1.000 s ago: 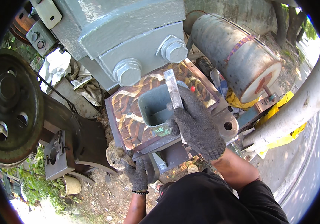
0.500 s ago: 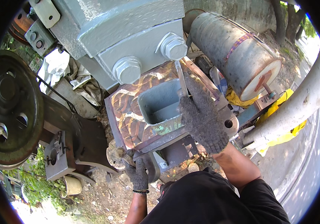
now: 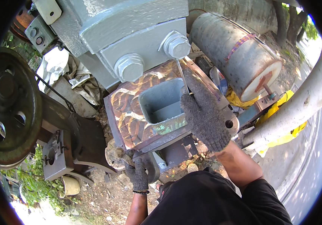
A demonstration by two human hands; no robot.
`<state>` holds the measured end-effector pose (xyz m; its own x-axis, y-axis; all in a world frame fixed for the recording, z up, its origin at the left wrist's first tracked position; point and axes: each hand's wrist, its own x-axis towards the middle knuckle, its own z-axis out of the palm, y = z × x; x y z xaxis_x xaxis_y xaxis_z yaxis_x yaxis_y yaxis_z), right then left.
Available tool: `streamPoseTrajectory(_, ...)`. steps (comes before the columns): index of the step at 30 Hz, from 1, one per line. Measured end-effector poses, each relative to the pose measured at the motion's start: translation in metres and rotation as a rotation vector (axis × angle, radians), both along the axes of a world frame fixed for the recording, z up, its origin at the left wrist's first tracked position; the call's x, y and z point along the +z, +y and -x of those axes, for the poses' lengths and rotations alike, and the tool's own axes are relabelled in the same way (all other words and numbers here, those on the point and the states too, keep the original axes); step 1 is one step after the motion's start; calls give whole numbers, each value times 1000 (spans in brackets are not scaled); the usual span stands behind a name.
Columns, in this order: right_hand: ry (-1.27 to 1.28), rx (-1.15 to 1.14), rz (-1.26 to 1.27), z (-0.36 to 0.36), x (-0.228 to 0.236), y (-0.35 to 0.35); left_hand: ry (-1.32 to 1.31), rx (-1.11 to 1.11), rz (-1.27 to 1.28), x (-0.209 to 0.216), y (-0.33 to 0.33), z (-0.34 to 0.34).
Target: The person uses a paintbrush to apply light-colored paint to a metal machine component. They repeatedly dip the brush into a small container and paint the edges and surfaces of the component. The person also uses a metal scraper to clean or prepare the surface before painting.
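Observation:
My right hand (image 3: pixel 208 116), in a dark grey knit glove, is closed around a thin flat metal strip (image 3: pixel 182 73). The strip points up toward the right-hand hex bolt (image 3: pixel 179 48) of a grey-painted machine; whether it touches the bolt, I cannot tell. Beside that hand a blue-grey rectangular tub (image 3: pixel 161 102) sits on a brown-and-cream patterned cloth (image 3: pixel 125 114). My left hand (image 3: pixel 137 176), gloved alike, is low by the platform's near left corner. It is closed on what looks like a paintbrush (image 3: pixel 127 159) with a tan tuft, partly hidden by the fingers.
The machine's grey block (image 3: pixel 131 41) overhangs the platform, with a second hex bolt (image 3: pixel 129 68). A dark flywheel (image 3: pixel 12 108) stands at left. A large metal drum (image 3: pixel 232 56) lies at upper right above a pale trunk-like pole (image 3: pixel 288 112). Crumpled white sheeting (image 3: pixel 54 67) lies behind.
The metal strip has turned in my right hand and now shows a narrower side. My right hand has shifted only slightly. My left hand stays nearly in place.

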<state>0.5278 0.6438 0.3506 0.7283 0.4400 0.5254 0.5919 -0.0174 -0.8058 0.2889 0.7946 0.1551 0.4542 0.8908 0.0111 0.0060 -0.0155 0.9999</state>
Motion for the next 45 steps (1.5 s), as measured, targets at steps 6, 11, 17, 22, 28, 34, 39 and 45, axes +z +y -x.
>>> streamPoseTrajectory(6, 41, 79, -83, 3, -1, -5, -1, -11, 4, 4, 2, -3)
streamPoseTrajectory(11, 129, 23, -64, 6, 0, -2, 8, 4, -46, 11, 1, -4)
streamPoseTrajectory(17, 580, 272, -272, 11, 14, 1, 37, -2, -48, 16, 0, -4)
streamPoseTrajectory(22, 784, 414, -403, 24, 22, 3, 9, -11, -63, 15, 0, -5)
streamPoseTrajectory(28, 559, 421, -243, 16, 8, -25, 78, 2, -48, 25, -3, -5)
streamPoseTrajectory(34, -159, -34, -144, -31, -9, -68, 124, 112, -50, 45, -9, -7)
streamPoseTrajectory(39, -230, -96, -74, -63, -5, -67, 148, 117, -158, 63, -13, -12)
streamPoseTrajectory(45, -330, -29, -19, -96, -12, -52, 148, 91, -151, 66, -20, -12)
